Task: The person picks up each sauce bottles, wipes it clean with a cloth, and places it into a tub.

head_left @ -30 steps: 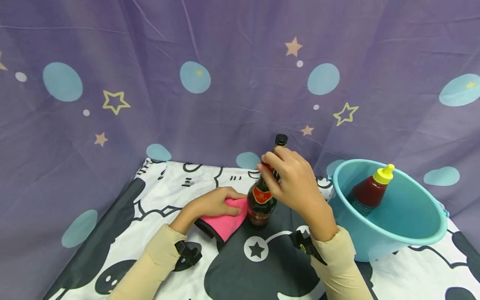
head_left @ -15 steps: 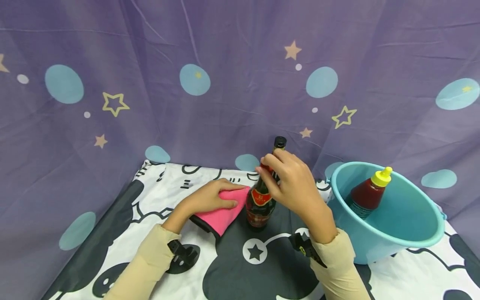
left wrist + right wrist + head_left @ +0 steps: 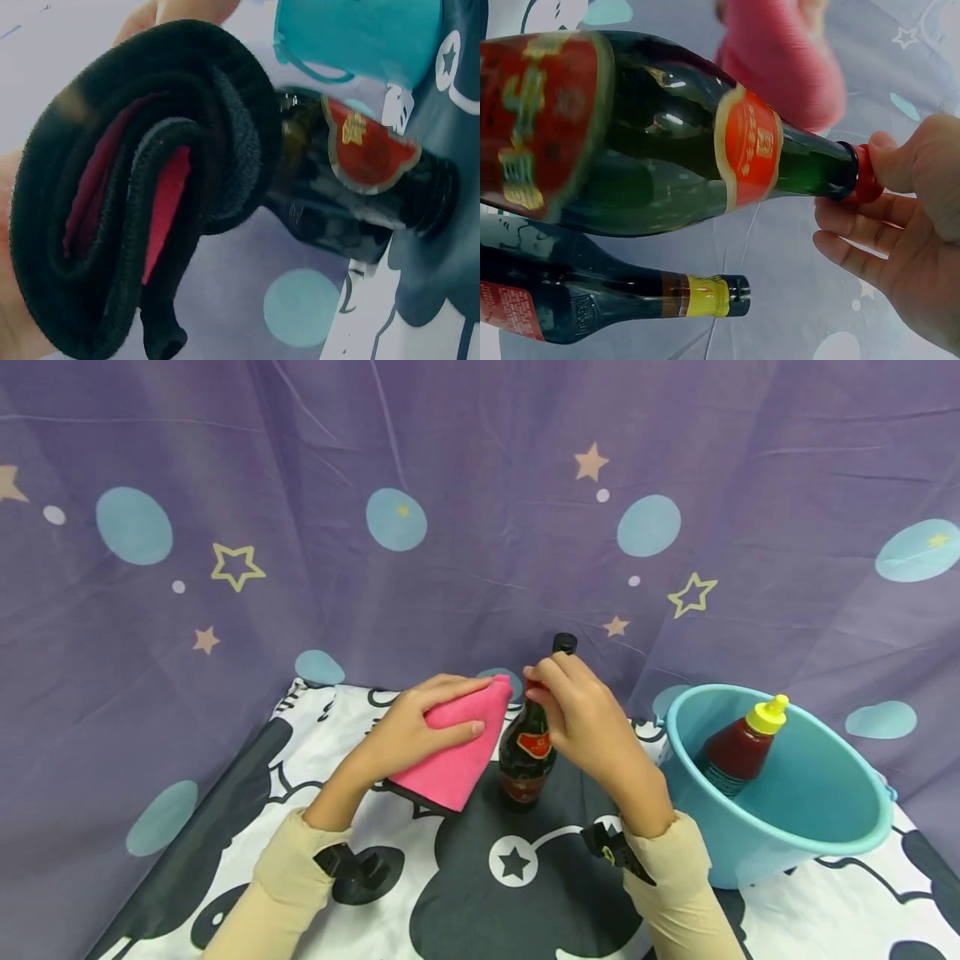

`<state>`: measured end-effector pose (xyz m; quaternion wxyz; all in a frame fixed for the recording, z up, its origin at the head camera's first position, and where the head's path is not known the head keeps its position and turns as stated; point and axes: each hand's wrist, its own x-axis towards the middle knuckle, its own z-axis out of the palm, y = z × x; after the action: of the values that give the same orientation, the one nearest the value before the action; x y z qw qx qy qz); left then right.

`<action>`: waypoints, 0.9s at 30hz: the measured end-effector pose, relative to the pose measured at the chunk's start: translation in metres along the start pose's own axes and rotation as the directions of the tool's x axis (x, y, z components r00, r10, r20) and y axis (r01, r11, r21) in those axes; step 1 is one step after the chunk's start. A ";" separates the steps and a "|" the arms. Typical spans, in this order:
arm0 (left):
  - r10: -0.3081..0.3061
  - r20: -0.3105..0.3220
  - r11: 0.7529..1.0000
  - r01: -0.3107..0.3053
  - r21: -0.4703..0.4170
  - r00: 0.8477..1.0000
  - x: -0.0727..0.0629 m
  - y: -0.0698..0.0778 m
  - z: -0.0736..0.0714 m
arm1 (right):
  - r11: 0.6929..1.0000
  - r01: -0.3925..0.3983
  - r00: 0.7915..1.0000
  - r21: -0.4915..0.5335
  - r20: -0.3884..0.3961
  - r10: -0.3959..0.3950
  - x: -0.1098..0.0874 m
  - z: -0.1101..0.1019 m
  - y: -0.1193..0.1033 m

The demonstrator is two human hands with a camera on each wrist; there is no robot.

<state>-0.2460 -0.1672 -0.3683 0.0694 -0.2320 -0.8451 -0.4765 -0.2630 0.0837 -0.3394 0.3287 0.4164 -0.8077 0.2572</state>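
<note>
My left hand [image 3: 420, 727] grips a folded pink cloth [image 3: 465, 752], which shows a black, rolled underside in the left wrist view. The cloth is beside the upper part of a dark green glass bottle [image 3: 527, 760] with red labels; whether they touch, I cannot tell. That bottle stands upright on the printed sheet. In the right wrist view, my right hand [image 3: 922, 217] pinches its red cap [image 3: 866, 174] between thumb and fingers. Behind stands a second dark bottle [image 3: 615, 285] with a black cap and yellow neck band, mostly hidden in the head view.
To the right stands a light blue bucket [image 3: 795, 835]. Inside it leans a dark red sauce bottle [image 3: 738, 747] with a yellow nozzle cap. A purple curtain [image 3: 480, 602] with stars and dots rises at the back of the black-and-white sheet [image 3: 525, 910].
The left hand has lifted the cloth from beside the bottle's lower body up toward its neck, and the cloth now stands more upright. My right hand remains at the bottle's top.
</note>
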 end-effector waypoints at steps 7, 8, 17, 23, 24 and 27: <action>0.055 -0.065 0.996 -0.060 -0.071 0.996 0.000 0.006 0.014 | 0.999 -0.054 0.998 0.007 0.037 0.054 -0.001 0.001 0.002; 0.063 -0.076 0.994 -0.069 -0.080 0.995 0.000 0.007 0.017 | 0.999 -0.052 0.998 0.004 0.038 0.052 -0.001 0.001 0.002; 0.106 -0.149 0.989 -0.120 -0.089 0.983 0.001 0.003 0.039 | 0.999 -0.038 0.999 -0.030 0.037 0.040 0.000 -0.003 0.000; 0.147 -0.184 0.986 -0.160 -0.055 0.972 0.001 0.000 0.045 | 0.999 -0.018 1.000 -0.042 0.013 0.019 0.002 -0.002 0.000; 0.153 -0.184 0.986 -0.163 -0.043 0.971 0.001 -0.001 0.046 | 0.999 -0.017 1.000 -0.044 0.010 0.017 0.001 -0.002 0.000; 0.177 -0.178 0.984 -0.178 0.008 0.968 0.002 -0.001 0.047 | 0.999 -0.019 1.000 -0.050 0.005 0.020 0.000 -0.002 0.000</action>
<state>-0.2432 -0.1277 -0.3940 0.1862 -0.2633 -0.8094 -0.4908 -0.2625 0.0851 -0.3383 0.3343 0.4009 -0.8188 0.2392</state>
